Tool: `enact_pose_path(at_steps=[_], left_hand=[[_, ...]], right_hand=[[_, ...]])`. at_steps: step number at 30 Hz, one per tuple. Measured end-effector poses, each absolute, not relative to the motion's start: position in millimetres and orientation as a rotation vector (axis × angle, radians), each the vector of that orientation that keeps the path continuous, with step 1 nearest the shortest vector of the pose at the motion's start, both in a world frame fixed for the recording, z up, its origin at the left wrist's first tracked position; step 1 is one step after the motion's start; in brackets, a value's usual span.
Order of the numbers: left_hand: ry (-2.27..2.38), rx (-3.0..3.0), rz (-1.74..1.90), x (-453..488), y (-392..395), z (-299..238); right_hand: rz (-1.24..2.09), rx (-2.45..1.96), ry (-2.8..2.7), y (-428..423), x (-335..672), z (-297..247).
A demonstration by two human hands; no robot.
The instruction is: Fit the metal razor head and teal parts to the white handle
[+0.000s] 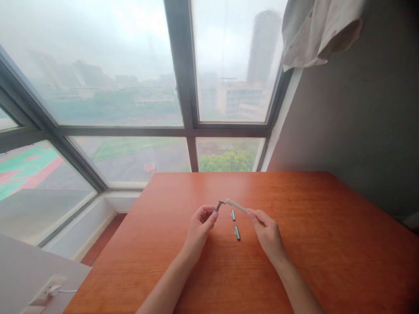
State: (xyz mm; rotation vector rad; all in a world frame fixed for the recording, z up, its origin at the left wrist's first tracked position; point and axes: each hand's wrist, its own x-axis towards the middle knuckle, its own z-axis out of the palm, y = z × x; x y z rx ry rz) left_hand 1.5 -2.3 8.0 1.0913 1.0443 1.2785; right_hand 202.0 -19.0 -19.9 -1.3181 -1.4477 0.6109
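Observation:
My left hand [200,222] is closed around a razor handle [219,205], its dark T-shaped end pointing up and to the right. My right hand [266,229] pinches a pale, slim stick with a rounded end [237,206]; whether that end bears bristles is too small to tell. The stick slants up toward the left, its tip close to the razor handle's end. Between the hands, two green-and-black razor cartridges lie on the table, a farther one [233,215] and a nearer one [237,233].
The reddish-brown wooden table [147,261] reaches to the window frame [188,131]. A grey wall [353,126] rises on the right, with a hanging cloth [322,32] above. At the lower left a plug sits in a wall socket [49,291].

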Motion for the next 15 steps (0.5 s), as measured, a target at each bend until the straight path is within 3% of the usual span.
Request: enact_pose_path(at_steps=[15], left_hand=[[1.071, 1.109, 1.286, 2.1, -4.5, 11.7]], right_hand=[[0.56, -1.332, -1.514, -19.4, 201.9, -19.2]])
